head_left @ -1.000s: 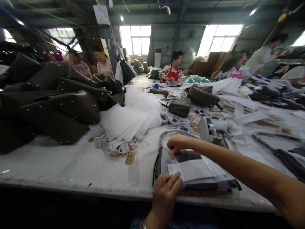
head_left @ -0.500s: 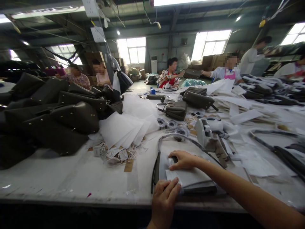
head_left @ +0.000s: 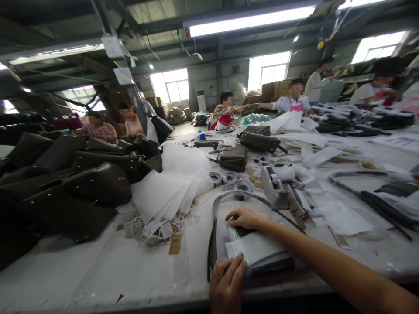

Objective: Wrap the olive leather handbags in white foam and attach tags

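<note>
A dark olive bag (head_left: 268, 263) lies flat at the table's near edge, partly under a clear plastic sleeve with white paper (head_left: 253, 246) inside. My left hand (head_left: 226, 283) rests on the sleeve's near left corner, fingers stretched over it. My right hand (head_left: 242, 218) reaches across from the right and presses its bent fingers on the sleeve's far left corner. A thin strap (head_left: 242, 196) curves around behind the bag.
A heap of dark olive bags (head_left: 75, 183) fills the left side, with white paper sheets (head_left: 163, 196) and paper tags (head_left: 153, 226) beside it. More bags (head_left: 233, 157), tape rolls (head_left: 229, 178), a tape dispenser (head_left: 278, 187) and straps (head_left: 376, 198) lie farther back. Several people work at the far end.
The view has tilted up and the table appears lower. My right hand has slid down onto the sleeve's far corner and flattened. My left hand stays on the near corner.
</note>
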A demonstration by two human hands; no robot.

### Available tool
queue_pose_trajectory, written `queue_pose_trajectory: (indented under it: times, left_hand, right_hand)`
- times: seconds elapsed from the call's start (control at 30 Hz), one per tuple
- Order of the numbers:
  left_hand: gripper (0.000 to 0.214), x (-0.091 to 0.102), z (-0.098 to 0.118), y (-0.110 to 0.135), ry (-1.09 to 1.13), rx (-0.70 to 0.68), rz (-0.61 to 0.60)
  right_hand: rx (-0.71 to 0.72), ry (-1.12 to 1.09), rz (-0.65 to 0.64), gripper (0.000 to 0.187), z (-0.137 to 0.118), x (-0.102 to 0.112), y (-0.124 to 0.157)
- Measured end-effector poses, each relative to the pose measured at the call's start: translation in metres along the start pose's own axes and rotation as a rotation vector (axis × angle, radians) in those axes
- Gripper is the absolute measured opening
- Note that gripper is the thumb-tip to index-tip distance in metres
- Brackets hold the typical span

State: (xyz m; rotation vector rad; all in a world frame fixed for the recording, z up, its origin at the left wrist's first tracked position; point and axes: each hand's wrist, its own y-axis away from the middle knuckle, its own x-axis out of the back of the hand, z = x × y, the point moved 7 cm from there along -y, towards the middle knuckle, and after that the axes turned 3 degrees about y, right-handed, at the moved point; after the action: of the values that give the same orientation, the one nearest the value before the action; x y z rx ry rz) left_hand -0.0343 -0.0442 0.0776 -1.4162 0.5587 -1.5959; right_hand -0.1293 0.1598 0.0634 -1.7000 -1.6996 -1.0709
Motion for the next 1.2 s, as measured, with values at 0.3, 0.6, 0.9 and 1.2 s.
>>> queue_pose_trajectory:
  times: [0.3,0.6,0.9,1.2]
  left_hand:
    - [0.031,-0.013,-0.010,0.017,-0.031,-0.093,-0.028]
    - [0.036,-0.013,-0.012,0.014,-0.049,-0.152,-0.002]
    - [0.043,-0.005,-0.012,0.009,0.094,-0.106,-0.102]
    - [0.034,0.029,-0.067,-0.030,0.172,0.451,0.025]
  right_hand:
    - [0.205,0.113,0.287,0.038,-0.029,0.015,0.076]
    - [0.077,0.435,0.102,0.055,-0.046,-0.009,0.043]
    - [0.016,0.303,0.353,0.052,-0.016,0.034,0.097]
    - [-0.529,-0.052,0.679,0.064,0.115,0.025,0.211]
